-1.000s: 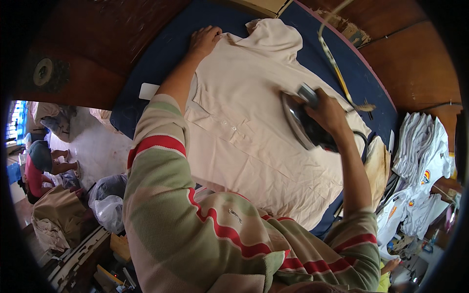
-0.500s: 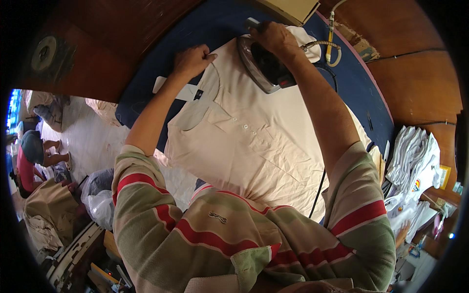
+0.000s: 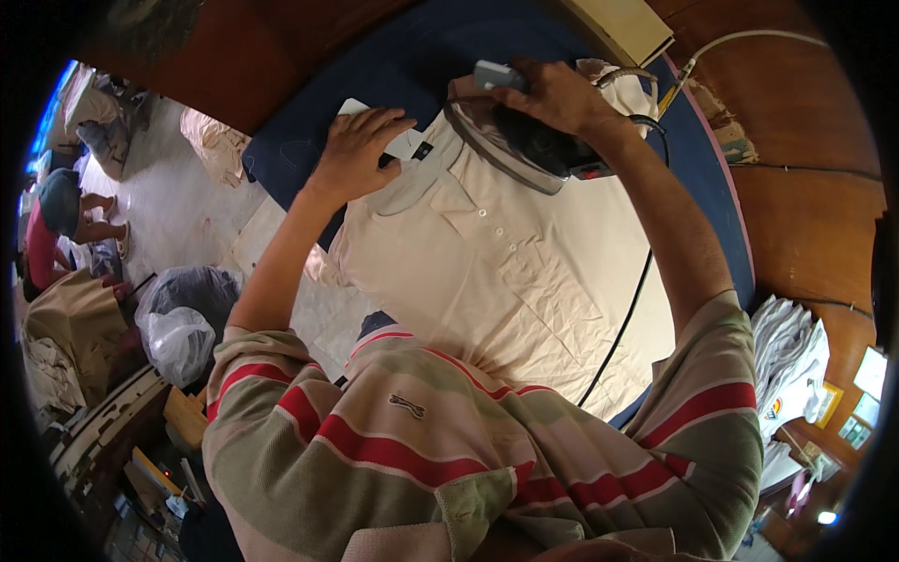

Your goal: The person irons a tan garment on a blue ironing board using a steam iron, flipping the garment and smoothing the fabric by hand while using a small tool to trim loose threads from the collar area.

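Observation:
A cream button-placket shirt (image 3: pixel 440 272) lies on a dark blue cloth-covered surface (image 3: pixel 375 70), creased toward its near part. My right hand (image 3: pixel 562 98) is wrapped around the handle of a steam iron (image 3: pixel 510 140), which lies over the shirt's upper part by the neck opening. A hose and a black cord run from the iron's side. My left hand (image 3: pixel 358 155) lies with stretched fingers over a white card (image 3: pixel 405 143) beside the grey-looking inside of the collar (image 3: pixel 398 194). The card is partly hidden under those fingers.
A cardboard box (image 3: pixel 623 33) sits at the far edge, by a wooden wall (image 3: pixel 796 112). Stacked white shirts (image 3: pixel 791 365) stand at the right. To the left are plastic bags (image 3: pixel 183 328), heaped brown cloth (image 3: pixel 75 323) and a bending person (image 3: pixel 61 211).
My left hand has gone from closed fingers at the neck edge to stretched fingers over the white card. My right hand still grips the iron, which has shifted slightly. The view has shifted too.

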`<state>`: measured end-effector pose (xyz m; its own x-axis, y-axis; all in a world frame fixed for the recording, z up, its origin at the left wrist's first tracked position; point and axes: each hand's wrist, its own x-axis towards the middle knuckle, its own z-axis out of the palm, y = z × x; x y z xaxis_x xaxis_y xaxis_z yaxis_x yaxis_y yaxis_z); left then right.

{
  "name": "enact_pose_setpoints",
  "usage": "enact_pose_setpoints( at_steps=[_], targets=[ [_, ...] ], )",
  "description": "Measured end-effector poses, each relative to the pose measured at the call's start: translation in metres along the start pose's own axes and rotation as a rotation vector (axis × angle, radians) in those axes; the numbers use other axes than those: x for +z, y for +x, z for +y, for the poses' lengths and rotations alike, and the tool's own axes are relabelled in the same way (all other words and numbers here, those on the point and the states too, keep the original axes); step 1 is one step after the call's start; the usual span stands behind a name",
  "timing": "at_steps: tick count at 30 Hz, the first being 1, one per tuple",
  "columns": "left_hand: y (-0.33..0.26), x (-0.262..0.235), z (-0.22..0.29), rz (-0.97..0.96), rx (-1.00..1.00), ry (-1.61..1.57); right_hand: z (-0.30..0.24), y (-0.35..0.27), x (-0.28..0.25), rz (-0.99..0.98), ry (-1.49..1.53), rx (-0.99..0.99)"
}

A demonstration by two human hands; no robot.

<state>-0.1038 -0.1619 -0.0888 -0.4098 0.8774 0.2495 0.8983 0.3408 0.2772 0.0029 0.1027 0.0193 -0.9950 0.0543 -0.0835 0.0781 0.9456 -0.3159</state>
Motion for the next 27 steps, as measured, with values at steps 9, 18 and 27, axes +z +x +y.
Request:
enact_pose_setpoints(
  at_steps=[9,18,27],
  targets=[
    [0.008,-0.033,-0.04,-0.317,-0.038,0.028,-0.023,0.011,0.007,-0.011,-0.108,0.027],
    [-0.019,-0.023,-0.026,0.084,-0.359,0.381,-0.026,0.018,0.009,-0.121,-0.149,-0.185],
    [-0.078,0.004,0.047,0.134,-0.679,0.14,-0.033,0.023,0.007,-0.082,-0.161,-0.211]
  ],
)
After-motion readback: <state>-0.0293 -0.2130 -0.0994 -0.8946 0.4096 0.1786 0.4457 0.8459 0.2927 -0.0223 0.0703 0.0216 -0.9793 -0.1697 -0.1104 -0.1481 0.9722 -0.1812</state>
